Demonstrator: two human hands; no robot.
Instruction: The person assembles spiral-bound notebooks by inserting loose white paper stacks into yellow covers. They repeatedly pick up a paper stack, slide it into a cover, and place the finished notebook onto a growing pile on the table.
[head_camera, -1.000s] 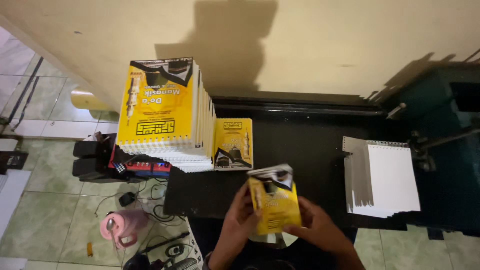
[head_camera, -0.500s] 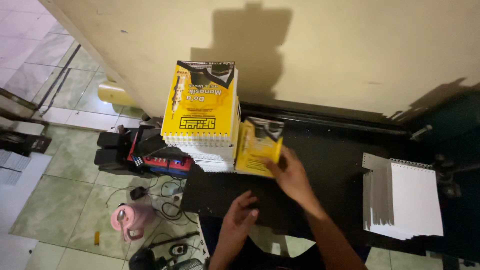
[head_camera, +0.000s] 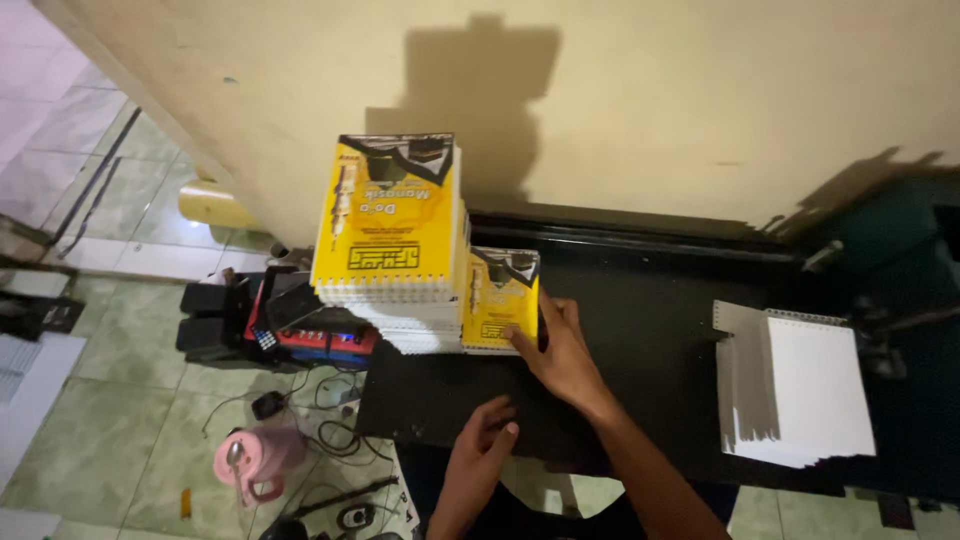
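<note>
A small yellow booklet (head_camera: 497, 300) with a spiral edge lies flat on the black table (head_camera: 640, 330), just beside the foot of a tall stack of the same yellow booklets (head_camera: 390, 240) that stands at the table's left end. The right hand (head_camera: 560, 350) rests on the table at the booklet's near right corner, fingers stretched out and close together, their tips touching the cover; nothing is pinched between them. The left hand (head_camera: 478, 455) lies lower down at the table's near edge, fingers loosely curled with their tips on the black surface, holding nothing. Well apart on the right of the table sits a pile of white punched sheets (head_camera: 800, 390), fanned slightly at its left edge. Behind the table rises a cream wall (head_camera: 650, 110) carrying a dark shadow. Left of the table, on the green tiled floor (head_camera: 120, 400), stand a red and black device (head_camera: 300, 325), tangled cables (head_camera: 320, 425) and a pink jug (head_camera: 255, 460).
</note>
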